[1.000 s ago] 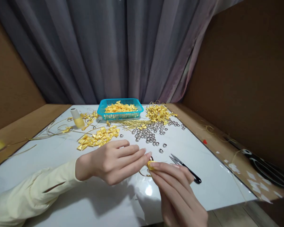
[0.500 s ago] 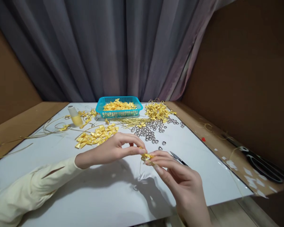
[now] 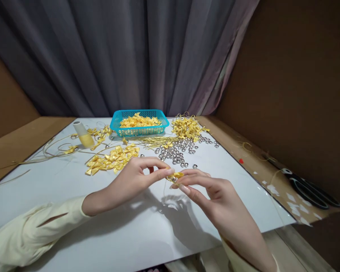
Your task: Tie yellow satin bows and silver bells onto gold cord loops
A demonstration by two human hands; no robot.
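Both hands meet over the white board, working on one small piece. My left hand (image 3: 138, 175) pinches a yellow ribbon bow (image 3: 178, 175) between thumb and fingertips. My right hand (image 3: 215, 192) is closed at the fingertips on the gold cord (image 3: 172, 182) just under the bow. The fingers partly hide how cord and bow join. Beyond my left hand lies a heap of loose yellow bows (image 3: 113, 158). Silver ring-like beads (image 3: 172, 154) are scattered behind the fingertips.
A blue basket (image 3: 141, 132) of yellow bows stands at the back. Beside it is a pile of corded bows (image 3: 187, 127). A bottle with yellow contents (image 3: 85, 136) is at back left. Black-handled scissors (image 3: 308, 192) and paper scraps (image 3: 293, 207) lie on the right.
The view has shifted slightly. My right hand has turned, showing more wrist and sleeve, and now hides the dark pointed tool seen behind it before. The bow remains between both hands.
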